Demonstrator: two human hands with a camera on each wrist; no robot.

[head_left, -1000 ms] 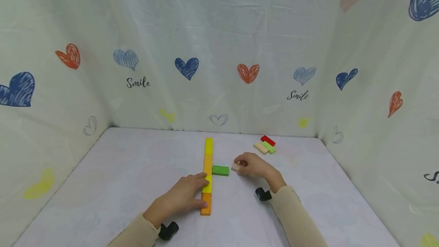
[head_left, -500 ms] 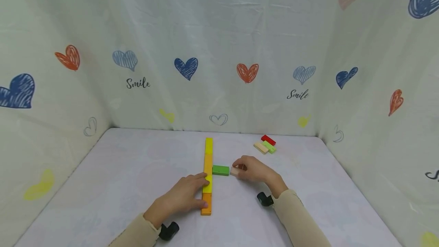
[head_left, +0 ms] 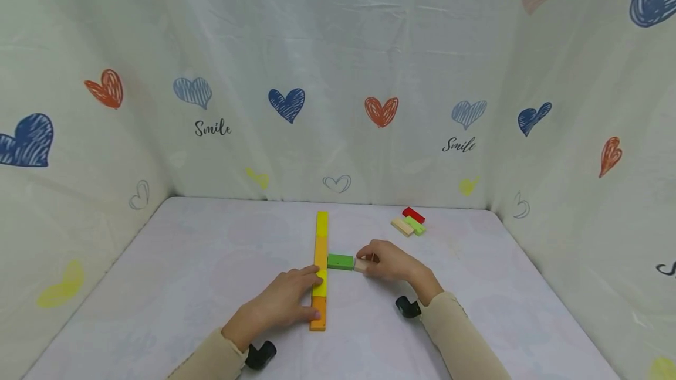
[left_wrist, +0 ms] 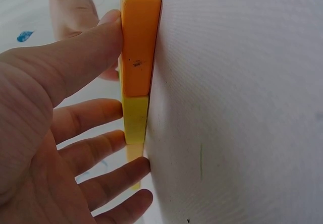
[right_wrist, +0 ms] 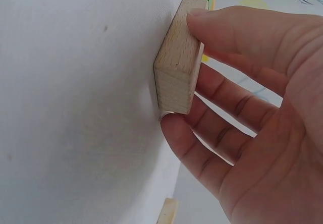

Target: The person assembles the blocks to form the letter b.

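Where a visible gap lay a second ago between the plain wooden block (right_wrist: pixel 176 47) and the green block (head_left: pixel 340 261), the two now sit end to end, the plain one turned nearly into line; whether they quite touch is hard to tell. The right hand (head_left: pixel 393 260) has shifted a little left and nearer with it, its thumb on one side and fingers on the other, pinching the wood low over the white table (head_left: pixel 185 263). The left hand (head_left: pixel 277 301) has stayed put, fingers spread, thumb on the nearest orange piece and other tips along the row of yellow and orange blocks (head_left: pixel 321 245), which runs away from the person; the green block juts from its right side. From the head view, the right fingers cover much of the plain wooden block, and the left ones hide part of the row. Beyond the right hand, near the far edge, a red block (head_left: pixel 413 215), a light green block (head_left: pixel 415 226) and a tan block (head_left: pixel 402 227) lie close together, unchanged. Behind them hangs a pale cloth (head_left: pixel 237 46) printed with hearts.
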